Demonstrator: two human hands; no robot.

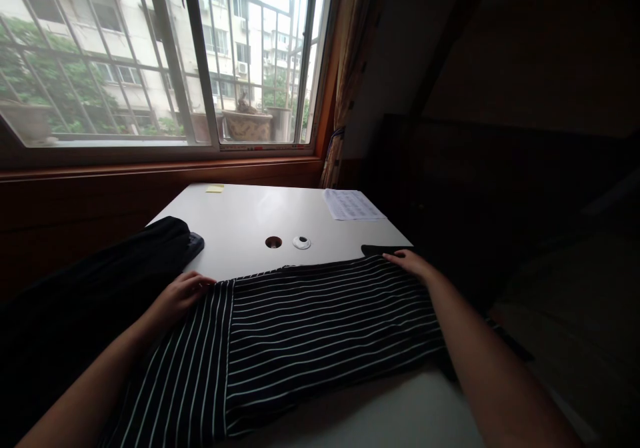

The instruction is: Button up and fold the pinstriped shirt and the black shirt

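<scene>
A black garment with thin white stripes (330,328) lies spread across the near part of the white table. A seam near its left side divides vertical stripes from horizontal ones. At its far left corner, my left hand (186,296) pinches the edge between closed fingers. My right hand (407,261) grips the far right edge, thumb and fingertips together on the cloth. Part of the right end is hidden behind my right forearm. Whether the piece is a shirt or something else I cannot tell.
Dark cloth (100,268) hangs over the table's left side, beside a dark object (196,243). On the white table (250,215) are a cable hole (273,242), a round white piece (301,242), printed papers (353,205) and yellow notes (215,189). A black flat item (375,250) lies by my right hand.
</scene>
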